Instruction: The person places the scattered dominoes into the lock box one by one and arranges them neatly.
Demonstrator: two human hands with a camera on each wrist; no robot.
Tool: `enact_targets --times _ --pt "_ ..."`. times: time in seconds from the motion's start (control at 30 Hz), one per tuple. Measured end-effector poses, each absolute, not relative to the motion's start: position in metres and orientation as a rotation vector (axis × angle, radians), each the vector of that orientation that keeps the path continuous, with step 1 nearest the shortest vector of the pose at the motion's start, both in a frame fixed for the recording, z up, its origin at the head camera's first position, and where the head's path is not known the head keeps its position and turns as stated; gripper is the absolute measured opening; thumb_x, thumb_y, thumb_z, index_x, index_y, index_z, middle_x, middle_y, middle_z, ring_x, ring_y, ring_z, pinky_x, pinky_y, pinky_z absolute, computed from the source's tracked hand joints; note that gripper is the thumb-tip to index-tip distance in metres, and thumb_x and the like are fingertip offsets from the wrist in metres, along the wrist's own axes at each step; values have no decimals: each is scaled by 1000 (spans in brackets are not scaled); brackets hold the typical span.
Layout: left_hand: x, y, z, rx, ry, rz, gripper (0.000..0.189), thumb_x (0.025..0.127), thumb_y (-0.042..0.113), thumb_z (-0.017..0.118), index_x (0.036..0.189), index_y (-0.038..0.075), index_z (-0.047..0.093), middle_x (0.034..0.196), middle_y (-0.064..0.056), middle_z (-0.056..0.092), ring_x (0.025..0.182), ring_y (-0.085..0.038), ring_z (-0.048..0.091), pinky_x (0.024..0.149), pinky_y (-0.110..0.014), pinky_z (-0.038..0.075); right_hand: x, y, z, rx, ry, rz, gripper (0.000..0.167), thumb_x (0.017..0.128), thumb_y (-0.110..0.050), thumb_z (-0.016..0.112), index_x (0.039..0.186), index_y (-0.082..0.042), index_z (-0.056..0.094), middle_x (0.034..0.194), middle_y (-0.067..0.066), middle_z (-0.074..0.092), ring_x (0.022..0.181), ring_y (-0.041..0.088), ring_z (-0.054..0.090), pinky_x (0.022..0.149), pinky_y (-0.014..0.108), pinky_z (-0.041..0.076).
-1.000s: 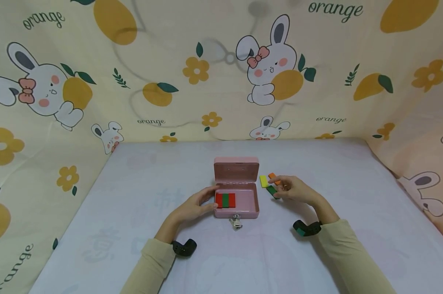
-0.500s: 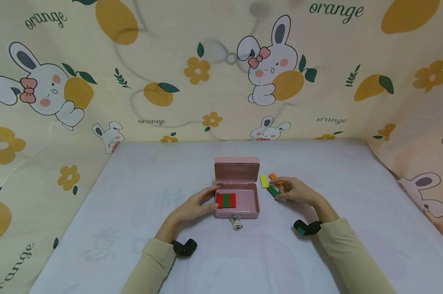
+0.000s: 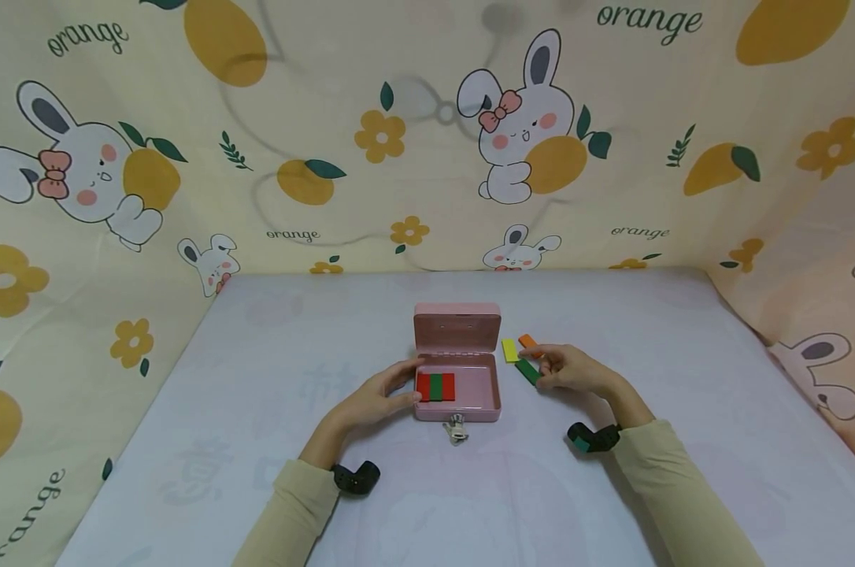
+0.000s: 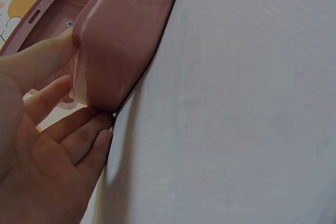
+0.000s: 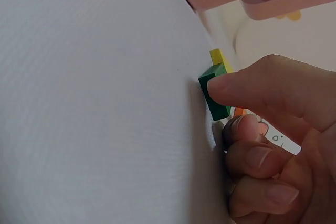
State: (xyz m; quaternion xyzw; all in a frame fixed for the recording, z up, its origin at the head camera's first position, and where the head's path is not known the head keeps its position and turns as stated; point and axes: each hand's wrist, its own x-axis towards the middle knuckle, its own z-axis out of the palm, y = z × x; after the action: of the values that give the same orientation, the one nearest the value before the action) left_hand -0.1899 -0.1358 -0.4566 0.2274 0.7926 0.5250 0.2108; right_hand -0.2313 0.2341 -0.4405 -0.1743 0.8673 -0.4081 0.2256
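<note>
A pink metal cash box (image 3: 473, 391) stands on the table with its lid (image 3: 457, 328) raised. Inside, at the left, red blocks (image 3: 448, 387) flank a green one (image 3: 436, 387). My left hand (image 3: 376, 394) holds the box's left end, thumb at the front corner and fingers along the side. Right of the box, my right hand (image 3: 572, 368) has its thumb on the near end of a dark green block (image 5: 221, 107). The index finger reaches toward that block's far end; its tip is hidden in the right wrist view. The remaining fingers are curled.
A yellow block (image 3: 508, 350) and an orange block (image 3: 527, 342) lie just beyond the green one, close to the box. A small silver lock (image 3: 456, 429) hangs at the box's front. Patterned cloth (image 3: 427, 142) rises behind the white table (image 3: 470, 504).
My right hand has shifted slightly toward me and rightward, its thumb now at the green block's near end. The left hand and the box stay where they were.
</note>
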Motion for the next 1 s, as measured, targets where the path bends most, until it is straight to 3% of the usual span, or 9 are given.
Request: enact_targets --times 1.0 --pt "-189 -136 -456 629 2212 1458 63 96 19 59 151 12 30 161 -11 27 149 -34 26 122 -51 25 -227 232 -444 -429 2438 -1160 47 81 -12 76 119 5 57 72 -2 47 69 9 45 63 22 35"
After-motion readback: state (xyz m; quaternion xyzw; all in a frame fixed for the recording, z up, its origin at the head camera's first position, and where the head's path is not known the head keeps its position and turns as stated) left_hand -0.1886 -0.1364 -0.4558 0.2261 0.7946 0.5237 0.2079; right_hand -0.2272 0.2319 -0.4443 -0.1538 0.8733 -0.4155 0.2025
